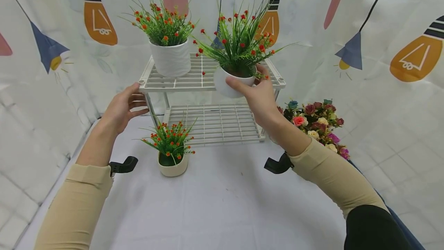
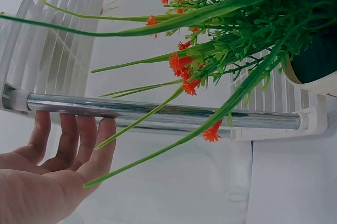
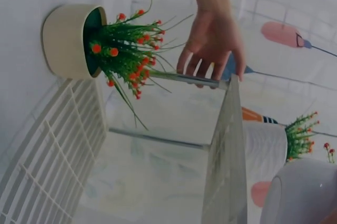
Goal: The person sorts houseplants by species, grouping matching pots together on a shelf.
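Observation:
My right hand point(image 1: 260, 93) grips a round white flowerpot point(image 1: 229, 84), thumb across its front and fingers at its far right side. Grass and small red flowers point(image 1: 243, 43) rise from it. In the head view the pot overlaps the front edge of the upper shelf of a white wire rack point(image 1: 208, 87). At the rack's left corner, my left hand point(image 1: 123, 107) touches the metal post point(image 2: 174, 112) with extended fingertips. A ribbed white flowerpot point(image 1: 171, 60) stands on the upper shelf's left side. Below, a cream flowerpot point(image 1: 173, 169) with orange flowers sits on the table before the rack.
The lower wire shelf point(image 1: 222, 124) lies just behind the cream pot. Mixed artificial flowers point(image 1: 319, 124) stand to the right, beyond my right forearm. A white cloth covers the table point(image 1: 215, 203), and a printed curtain point(image 1: 305, 18) hangs close behind the rack.

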Tool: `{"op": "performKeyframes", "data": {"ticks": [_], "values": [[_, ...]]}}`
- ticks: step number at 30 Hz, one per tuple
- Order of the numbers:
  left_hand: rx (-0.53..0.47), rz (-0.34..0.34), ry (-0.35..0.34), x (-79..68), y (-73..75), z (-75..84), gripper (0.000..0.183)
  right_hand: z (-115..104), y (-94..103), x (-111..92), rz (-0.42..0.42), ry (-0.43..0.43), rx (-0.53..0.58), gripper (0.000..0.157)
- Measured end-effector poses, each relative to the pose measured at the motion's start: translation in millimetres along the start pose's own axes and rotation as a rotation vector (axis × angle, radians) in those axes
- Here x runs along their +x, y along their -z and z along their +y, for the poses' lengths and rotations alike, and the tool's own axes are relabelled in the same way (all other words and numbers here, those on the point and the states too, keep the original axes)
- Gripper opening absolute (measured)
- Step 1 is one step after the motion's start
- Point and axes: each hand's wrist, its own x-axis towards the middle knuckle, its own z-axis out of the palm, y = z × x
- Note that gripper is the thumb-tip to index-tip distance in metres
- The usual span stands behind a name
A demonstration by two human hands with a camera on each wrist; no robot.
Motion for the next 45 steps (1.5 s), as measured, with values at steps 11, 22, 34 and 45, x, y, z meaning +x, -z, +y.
{"op": "performKeyframes", "data": {"ticks": [11, 22, 34, 45], "values": [[0.031, 0.009, 0.015, -0.6, -0.6, 0.1, 0.049, 0, -18.9, 41, 0.027, 0.030, -0.038, 0.090], [0.025, 0.009, 0.011, -0.7, -1.0, 0.3, 0.048, 8, -34.0, 71, 0.080, -0.007, -0.120, 0.094], [0.055, 0.009, -0.001, -0.7, 0.3, -1.4, 0.043, 15, -43.0, 93, 0.129, -0.013, -0.217, 0.093], [0.056, 0.011, -0.015, -0.2, -0.2, -0.3, 0.045, 17, -51.5, 103, 0.112, -0.035, -0.330, 0.093]]}}
